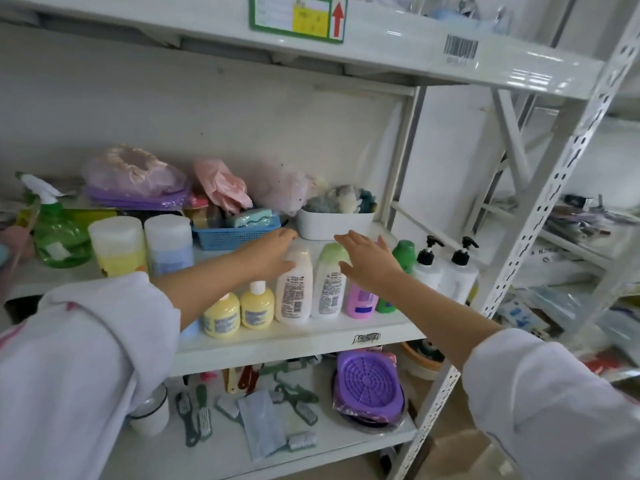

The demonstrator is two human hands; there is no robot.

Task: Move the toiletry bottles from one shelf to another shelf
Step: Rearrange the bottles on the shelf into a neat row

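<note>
A row of toiletry bottles stands at the front of the middle shelf: two small yellow bottles, a white bottle with a pinkish cap, a white bottle with a green cap, a pink bottle, a green bottle and two white pump bottles. My left hand rests on the top of the pinkish-capped bottle, fingers curled over it. My right hand hovers with fingers spread over the green-capped and pink bottles, holding nothing.
Behind the row stand two wide jars, a green spray bottle, a blue basket and a white tub. The lower shelf holds brushes and a purple round strainer. A perforated upright stands at the right.
</note>
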